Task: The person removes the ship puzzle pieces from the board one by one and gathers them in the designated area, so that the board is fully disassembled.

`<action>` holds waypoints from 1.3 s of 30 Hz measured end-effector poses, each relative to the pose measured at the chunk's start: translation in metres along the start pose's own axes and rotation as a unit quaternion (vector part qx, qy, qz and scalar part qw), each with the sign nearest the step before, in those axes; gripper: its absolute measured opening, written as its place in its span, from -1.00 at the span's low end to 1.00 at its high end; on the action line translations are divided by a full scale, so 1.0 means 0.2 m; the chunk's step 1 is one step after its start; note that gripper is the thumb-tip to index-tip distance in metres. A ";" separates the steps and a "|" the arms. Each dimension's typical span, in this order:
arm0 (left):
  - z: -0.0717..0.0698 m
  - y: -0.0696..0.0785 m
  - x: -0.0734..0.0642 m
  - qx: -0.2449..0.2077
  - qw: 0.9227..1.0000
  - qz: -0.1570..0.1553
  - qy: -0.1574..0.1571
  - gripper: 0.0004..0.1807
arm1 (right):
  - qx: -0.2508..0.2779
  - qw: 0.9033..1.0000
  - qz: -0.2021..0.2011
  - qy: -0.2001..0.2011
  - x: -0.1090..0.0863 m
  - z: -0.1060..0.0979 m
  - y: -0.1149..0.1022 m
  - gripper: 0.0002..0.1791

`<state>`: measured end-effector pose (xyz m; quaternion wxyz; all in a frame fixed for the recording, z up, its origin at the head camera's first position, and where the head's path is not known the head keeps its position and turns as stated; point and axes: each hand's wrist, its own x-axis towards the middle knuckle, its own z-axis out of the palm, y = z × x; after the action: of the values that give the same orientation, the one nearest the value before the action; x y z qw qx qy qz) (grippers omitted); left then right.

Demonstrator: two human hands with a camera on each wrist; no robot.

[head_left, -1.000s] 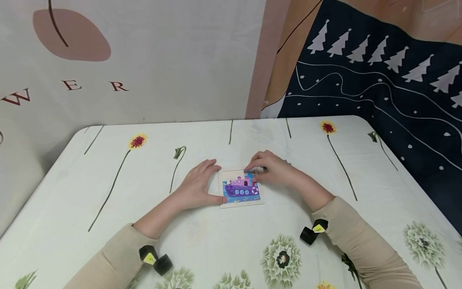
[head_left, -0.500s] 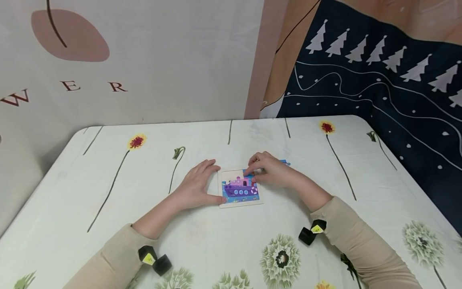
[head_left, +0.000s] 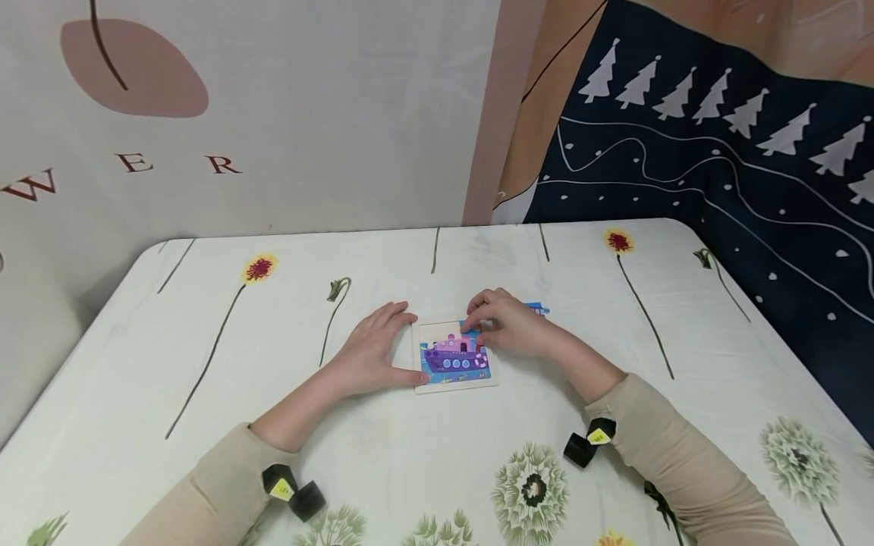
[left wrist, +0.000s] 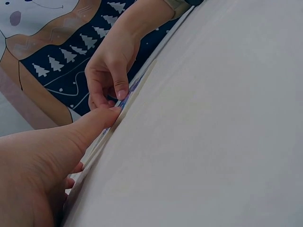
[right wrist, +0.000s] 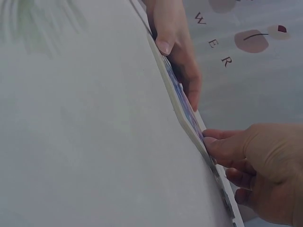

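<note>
A small jigsaw puzzle (head_left: pixel 456 364) with a purple and pink ship on blue water lies in a pale wooden tray (head_left: pixel 451 389). My left hand (head_left: pixel 372 353) spans the tray's left side, thumb resting on the lower left corner and fingertips at the upper left one. Over the upper right part, my right hand (head_left: pixel 512 324) pinches a blue puzzle piece (head_left: pixel 469 327) between thumb and fingers. Bare wood (head_left: pixel 432 331) shows at the puzzle's upper left. In the right wrist view, the thumb and fingertips of the right hand (right wrist: pixel 265 165) meet low at the tray's edge.
Another blue puzzle piece (head_left: pixel 537 308) lies just behind the right hand, partly hidden by it. The table is covered with a white flowered cloth (head_left: pixel 410 455). A pale wall hanging (head_left: pixel 341 114) and a dark blue cloth with trees (head_left: pixel 649 152) stand behind it.
The right hand has shifted slightly with the blue piece at the tray's upper right. The loose piece behind that hand shows more now. The left hand stays in place.
</note>
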<state>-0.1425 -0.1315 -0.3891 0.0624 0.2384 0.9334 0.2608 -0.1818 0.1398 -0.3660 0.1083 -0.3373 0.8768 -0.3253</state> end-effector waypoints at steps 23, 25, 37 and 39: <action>-0.01 0.02 -0.01 -0.007 1.000 -0.002 -0.001 -0.01 | 0.002 0.999 0.018 0.041 0.00 0.02 -0.01 -0.60; -0.01 0.02 -0.01 -0.007 1.000 -0.003 -0.001 -0.01 | 0.002 0.999 0.021 0.045 -0.01 0.02 -0.01 -0.62; -0.01 0.02 0.00 -0.005 1.000 -0.007 -0.003 0.01 | 0.006 0.998 0.040 0.047 -0.01 0.00 -0.02 -0.63; -0.01 0.02 -0.01 -0.006 1.000 -0.007 -0.002 0.01 | 0.015 0.998 0.032 0.047 -0.01 0.00 -0.01 -0.63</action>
<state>-0.1403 -0.1298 -0.3861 0.0680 0.2322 0.9332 0.2658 -0.1784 0.1403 -0.3645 0.0819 -0.2918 0.8863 -0.3501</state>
